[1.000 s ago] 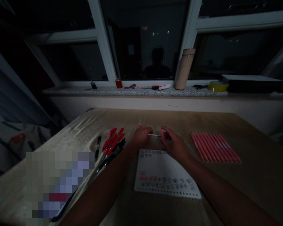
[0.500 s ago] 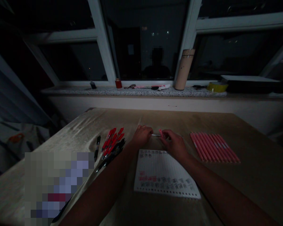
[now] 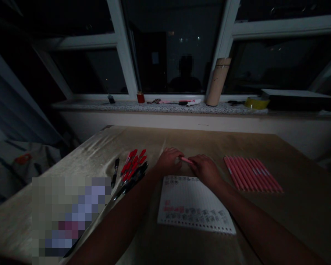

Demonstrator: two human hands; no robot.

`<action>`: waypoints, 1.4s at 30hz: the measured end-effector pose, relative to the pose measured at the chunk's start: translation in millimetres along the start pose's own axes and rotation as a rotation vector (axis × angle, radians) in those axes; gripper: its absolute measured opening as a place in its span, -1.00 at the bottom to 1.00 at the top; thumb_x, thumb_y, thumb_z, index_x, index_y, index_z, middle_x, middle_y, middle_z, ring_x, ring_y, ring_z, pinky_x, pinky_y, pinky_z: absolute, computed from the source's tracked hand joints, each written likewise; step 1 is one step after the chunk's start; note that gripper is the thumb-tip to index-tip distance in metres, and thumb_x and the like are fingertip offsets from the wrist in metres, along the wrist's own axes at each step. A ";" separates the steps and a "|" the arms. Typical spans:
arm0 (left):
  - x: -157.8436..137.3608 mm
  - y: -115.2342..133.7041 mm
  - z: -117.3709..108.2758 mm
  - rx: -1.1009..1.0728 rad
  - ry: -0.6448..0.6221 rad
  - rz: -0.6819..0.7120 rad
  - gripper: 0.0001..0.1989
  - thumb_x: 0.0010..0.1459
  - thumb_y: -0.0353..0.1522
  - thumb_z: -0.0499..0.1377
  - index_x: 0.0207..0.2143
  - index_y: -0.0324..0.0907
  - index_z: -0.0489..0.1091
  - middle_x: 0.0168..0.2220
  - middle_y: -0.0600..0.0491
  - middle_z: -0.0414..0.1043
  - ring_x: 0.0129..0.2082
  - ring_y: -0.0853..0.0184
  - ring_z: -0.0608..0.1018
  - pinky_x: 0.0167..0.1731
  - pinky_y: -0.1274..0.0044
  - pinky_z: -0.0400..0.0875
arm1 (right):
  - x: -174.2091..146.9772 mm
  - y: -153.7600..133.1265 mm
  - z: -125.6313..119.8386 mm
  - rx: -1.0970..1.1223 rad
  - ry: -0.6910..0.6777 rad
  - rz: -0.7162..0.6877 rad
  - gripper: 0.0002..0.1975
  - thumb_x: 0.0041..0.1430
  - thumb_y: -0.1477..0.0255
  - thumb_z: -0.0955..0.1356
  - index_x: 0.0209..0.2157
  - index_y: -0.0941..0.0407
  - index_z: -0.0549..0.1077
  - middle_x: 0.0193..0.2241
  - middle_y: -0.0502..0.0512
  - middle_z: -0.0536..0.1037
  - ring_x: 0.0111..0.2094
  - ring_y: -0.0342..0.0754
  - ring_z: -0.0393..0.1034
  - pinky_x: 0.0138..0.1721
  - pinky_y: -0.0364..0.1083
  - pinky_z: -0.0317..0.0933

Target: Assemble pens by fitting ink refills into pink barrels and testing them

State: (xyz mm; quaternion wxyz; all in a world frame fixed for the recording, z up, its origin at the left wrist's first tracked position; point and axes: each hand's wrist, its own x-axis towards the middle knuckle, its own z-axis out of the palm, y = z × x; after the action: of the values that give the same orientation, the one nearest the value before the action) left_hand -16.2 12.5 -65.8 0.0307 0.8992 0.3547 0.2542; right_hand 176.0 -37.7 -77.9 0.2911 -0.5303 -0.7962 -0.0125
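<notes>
Above the notepad, my left hand and my right hand face each other with a slim pink pen between them. The fingers of my left hand are closed at its left end, where a small pale tip shows. My right hand pinches the other end, and its fingers cover much of that part. Just below lies a lined notepad sheet with rows of black and red handwriting and a punched edge towards me.
Left of my hands lie red pens and black pens, with one black pen apart. Several pink pencil-like sticks lie side by side at right. On the windowsill stand a tan cylinder, yellow tape and a red jar.
The thin silvery rod that showed between my hands is now mostly out of sight, and a pink length spans the gap. My right hand has turned slightly. The view has shifted a little.
</notes>
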 end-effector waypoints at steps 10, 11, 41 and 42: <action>-1.7 -5.7 -3.9 0.178 -0.143 -0.033 -0.78 0.09 -0.31 0.10 -0.25 -0.18 0.46 -0.25 -0.05 0.45 -0.16 0.22 0.42 -0.09 0.37 0.20 | 0.4 3.1 0.8 0.089 0.002 0.050 -0.79 0.09 0.49 0.31 -0.23 0.10 0.52 -0.30 0.13 0.57 -0.28 -0.01 0.40 -0.22 -0.06 0.22; -2.1 -5.5 -5.2 0.189 -0.152 -0.038 -0.77 0.09 -0.31 0.10 -0.24 -0.19 0.46 -0.26 -0.05 0.45 -0.16 0.21 0.41 -0.09 0.37 0.20 | 0.4 3.4 1.3 0.093 0.006 0.058 -0.78 0.08 0.50 0.31 -0.23 0.10 0.51 -0.30 0.13 0.57 -0.28 -0.01 0.41 -0.21 -0.06 0.23; -3.5 -1.4 -7.4 0.237 -0.185 -0.042 -0.75 0.05 -0.33 0.08 -0.29 -0.22 0.50 -0.33 -0.09 0.42 -0.24 0.21 0.43 -0.15 0.38 0.26 | -1.1 1.5 0.5 0.207 0.138 0.059 -0.71 0.09 0.53 0.21 -0.16 0.14 0.44 -0.23 0.16 0.50 -0.18 0.00 0.38 -0.10 -0.01 0.25; -3.7 -1.4 -7.3 0.234 -0.184 -0.048 -0.75 0.06 -0.33 0.08 -0.29 -0.22 0.50 -0.32 -0.09 0.42 -0.23 0.21 0.42 -0.14 0.38 0.26 | -1.1 1.6 0.3 0.206 0.137 0.065 -0.71 0.09 0.53 0.21 -0.16 0.14 0.44 -0.23 0.17 0.50 -0.18 0.00 0.38 -0.11 -0.01 0.25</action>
State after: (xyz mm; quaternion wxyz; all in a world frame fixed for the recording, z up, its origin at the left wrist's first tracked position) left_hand -22.8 10.3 -61.4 -0.0360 0.9075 0.3990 0.1266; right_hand 177.5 -37.9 -79.1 0.3980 -0.5209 -0.7539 0.0427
